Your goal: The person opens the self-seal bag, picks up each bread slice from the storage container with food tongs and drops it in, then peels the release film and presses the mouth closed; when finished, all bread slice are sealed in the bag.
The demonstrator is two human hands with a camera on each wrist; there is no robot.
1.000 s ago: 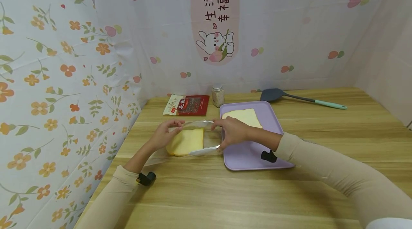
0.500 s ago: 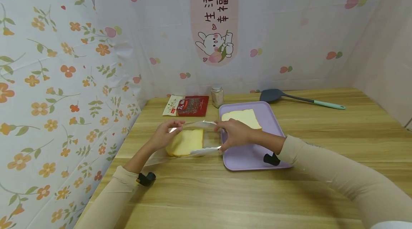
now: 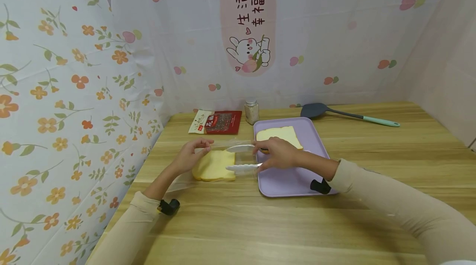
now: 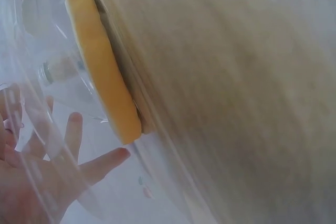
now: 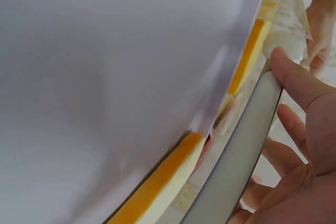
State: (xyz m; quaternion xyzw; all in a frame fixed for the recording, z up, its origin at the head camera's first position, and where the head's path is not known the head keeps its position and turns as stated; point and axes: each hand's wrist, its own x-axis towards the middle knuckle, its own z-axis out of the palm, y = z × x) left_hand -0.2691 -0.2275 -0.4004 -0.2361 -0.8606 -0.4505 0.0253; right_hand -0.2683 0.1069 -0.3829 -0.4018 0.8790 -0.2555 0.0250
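Note:
My right hand grips a pair of tongs with pale, scalloped ends. Their two arms stand apart and point left, the tips over the right edge of a bread slice. This slice lies in a clear plastic bag on the table. My left hand is at the far side of the bag. In the left wrist view its thumb and fingers are spread behind the film, close to the slice's crust. The right wrist view shows the thumb along the tongs' white arm.
A lilac tray right of the bag bears another bread slice. Behind stand a red and cream packet and a small glass jar. A dark turner with a mint handle lies at the back right.
My right hand has moved right with the tongs, whose scalloped ends now show plainly. The slice in the bag stays in place. My left hand has hardly moved.

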